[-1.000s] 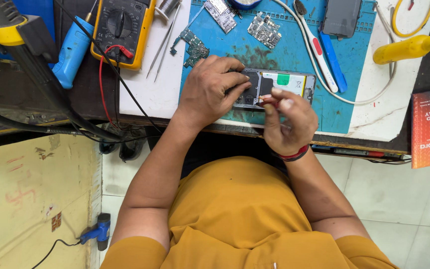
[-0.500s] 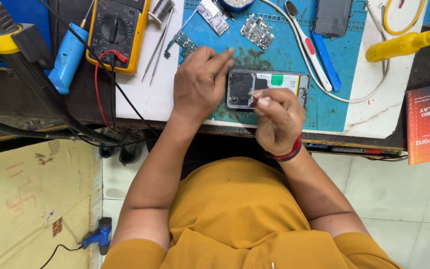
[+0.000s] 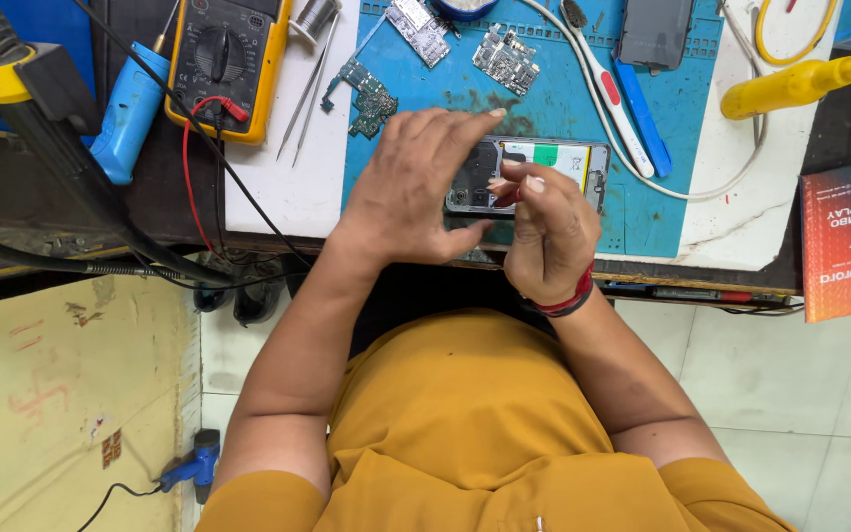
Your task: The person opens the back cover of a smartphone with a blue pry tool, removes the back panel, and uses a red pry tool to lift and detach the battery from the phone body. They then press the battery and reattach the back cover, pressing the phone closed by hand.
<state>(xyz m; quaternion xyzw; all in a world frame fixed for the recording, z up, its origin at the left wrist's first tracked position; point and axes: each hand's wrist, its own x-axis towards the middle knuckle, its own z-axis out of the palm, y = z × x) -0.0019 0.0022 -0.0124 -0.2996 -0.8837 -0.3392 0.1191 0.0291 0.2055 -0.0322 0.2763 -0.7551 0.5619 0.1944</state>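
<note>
Everything here is placed against the opened phone (image 3: 544,169), which lies flat on the blue mat (image 3: 563,108) near the mat's front edge, its back off and its insides showing.

Far to the left of the phone, a black and yellow tool (image 3: 12,79) with a thick hose lies on the dark bench. Nearer the phone, but still well to its left, lie a blue handle (image 3: 130,108) and a yellow meter (image 3: 229,59) with a red lead. Between the meter and the phone, a pair of tweezers (image 3: 307,89) rests on the white sheet, and a small green circuit board (image 3: 371,99) sits at the mat's left edge, up and left of the phone.

The left hand (image 3: 416,187) covers the phone's left end, fingers spread flat and loose, thumb below the phone's near edge; it rests on the phone rather than clamping it. The right hand (image 3: 544,232) is just in front of the phone's middle, thumb and forefinger pinched together over it; whether something tiny is held between them cannot be told. A red band circles that wrist.

Beyond the phone lie two more circuit boards (image 3: 504,54). Up and right of the phone are a white toothbrush (image 3: 608,94) and a dark phone cover (image 3: 654,34). Well to the right lie a yellow screwdriver (image 3: 790,84) and a red box (image 3: 844,241).
</note>
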